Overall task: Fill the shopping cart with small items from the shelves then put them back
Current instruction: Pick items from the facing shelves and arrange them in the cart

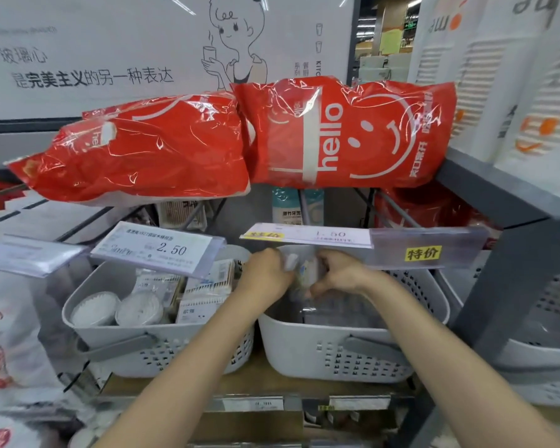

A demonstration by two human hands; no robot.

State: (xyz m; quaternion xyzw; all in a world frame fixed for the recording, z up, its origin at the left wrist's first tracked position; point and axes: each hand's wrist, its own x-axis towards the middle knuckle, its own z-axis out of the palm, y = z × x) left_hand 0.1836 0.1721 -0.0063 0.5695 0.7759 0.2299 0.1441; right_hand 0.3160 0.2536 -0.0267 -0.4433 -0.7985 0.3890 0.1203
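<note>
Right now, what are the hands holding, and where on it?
Both the left hand and the right hand grip a small clear packet by opposite side edges, above the right basket.

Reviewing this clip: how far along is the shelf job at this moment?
No shopping cart is in view, so what is already done cannot be told. In hand: the left hand and right hand together grip a small clear packet above the right basket. Taking or returning it is unclear. The left basket holds other small goods.

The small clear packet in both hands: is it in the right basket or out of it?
Out: both hands hold the small clear packet above the right basket's rim.
</note>
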